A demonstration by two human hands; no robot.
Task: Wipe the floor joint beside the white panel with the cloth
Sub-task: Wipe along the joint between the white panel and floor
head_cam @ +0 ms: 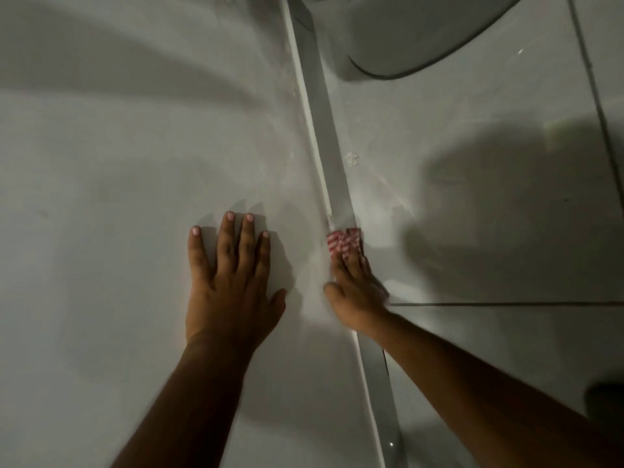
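A large white panel [118, 180] fills the left half of the view. Its right edge meets the tiled floor along a grey joint strip [326, 130] that runs from top centre down to the bottom right. My left hand [233, 282] lies flat on the panel, fingers spread, holding nothing. My right hand [356, 292] presses a small red-and-white striped cloth [342, 243] onto the joint strip. Only the cloth's front end shows beyond my fingertips; the hand looks slightly blurred.
A rounded white fixture base [422, 35] stands on the floor at the top right, close to the joint. Grey grout lines [594, 106] cross the white tiles. A small pale speck [352, 159] lies on the floor beside the strip. Shadows cover the right tiles.
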